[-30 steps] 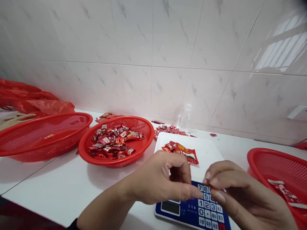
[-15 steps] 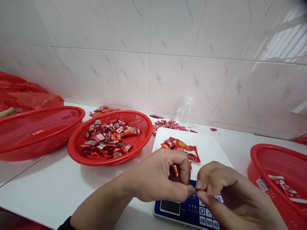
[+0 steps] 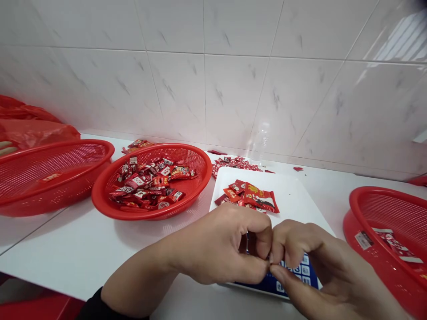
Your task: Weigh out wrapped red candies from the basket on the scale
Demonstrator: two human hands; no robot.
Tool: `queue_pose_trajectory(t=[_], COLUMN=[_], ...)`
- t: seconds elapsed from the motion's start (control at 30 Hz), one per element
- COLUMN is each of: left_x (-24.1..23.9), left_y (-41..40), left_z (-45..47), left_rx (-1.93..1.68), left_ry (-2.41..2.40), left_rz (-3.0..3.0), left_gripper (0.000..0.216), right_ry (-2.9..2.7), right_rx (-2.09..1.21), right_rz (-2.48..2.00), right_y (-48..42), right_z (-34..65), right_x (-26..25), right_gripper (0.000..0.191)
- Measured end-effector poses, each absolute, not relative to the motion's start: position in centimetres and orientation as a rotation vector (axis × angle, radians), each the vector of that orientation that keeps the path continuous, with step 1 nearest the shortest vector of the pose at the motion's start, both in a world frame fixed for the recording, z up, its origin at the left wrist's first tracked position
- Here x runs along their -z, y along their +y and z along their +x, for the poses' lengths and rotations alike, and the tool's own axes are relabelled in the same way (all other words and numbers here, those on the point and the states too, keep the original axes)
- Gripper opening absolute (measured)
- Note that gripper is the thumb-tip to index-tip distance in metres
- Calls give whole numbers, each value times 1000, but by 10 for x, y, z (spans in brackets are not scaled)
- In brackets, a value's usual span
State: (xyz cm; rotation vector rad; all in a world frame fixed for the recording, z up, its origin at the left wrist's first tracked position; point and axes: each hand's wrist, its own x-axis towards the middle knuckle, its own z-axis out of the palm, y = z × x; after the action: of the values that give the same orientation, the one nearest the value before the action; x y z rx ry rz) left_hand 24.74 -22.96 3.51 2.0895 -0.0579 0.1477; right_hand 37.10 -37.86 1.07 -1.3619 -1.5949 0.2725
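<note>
My left hand [image 3: 230, 249] and my right hand [image 3: 313, 262] meet fingertip to fingertip above the blue keypad of a white digital scale [image 3: 293, 191]. Both are closed in a pinch of thumb and curled fingers. Whatever lies between the fingertips is too small or too covered to name. On the scale's platform, just beyond my knuckles, rests a small pile of red wrapped snack packets [image 3: 233, 191], with a larger red and yellow packet [image 3: 262, 198] at its right. My left hand hides the display and the near part of the pile.
Left of the scale stands a red mesh basket [image 3: 100, 200] holding many wrapped snacks; another red basket [image 3: 110, 153] is farther left. A third red basket [image 3: 355, 200] at right holds a few packets. Behind the scale lie loose red packets [image 3: 233, 163] by the tiled wall.
My hands have come together, closing the small gap between their fingertips. The view has tilted slightly down, so the baskets and scale sit higher in the picture.
</note>
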Motion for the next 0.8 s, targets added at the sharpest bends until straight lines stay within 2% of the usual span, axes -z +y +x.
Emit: queue_pose_trajectory(t=[0.6,0.7,0.8], left_x=[-39,-37,-31], left_y=[-232,-232,-234], left_z=[247,249,252], left_rx=[-91,-150,-278], left_ry=[4,6,-34], left_rz=[1901,1757,1703], left_gripper=[14,28,62], right_ry=[-1595,-1675,-1681], right_rx=[-87,68,208], right_rz=[-1330,-1367,-1415], right_y=[-379,-381,-382], right_z=[367,370,372], right_x=[-16,-15,-13], right_gripper=[28,27,24])
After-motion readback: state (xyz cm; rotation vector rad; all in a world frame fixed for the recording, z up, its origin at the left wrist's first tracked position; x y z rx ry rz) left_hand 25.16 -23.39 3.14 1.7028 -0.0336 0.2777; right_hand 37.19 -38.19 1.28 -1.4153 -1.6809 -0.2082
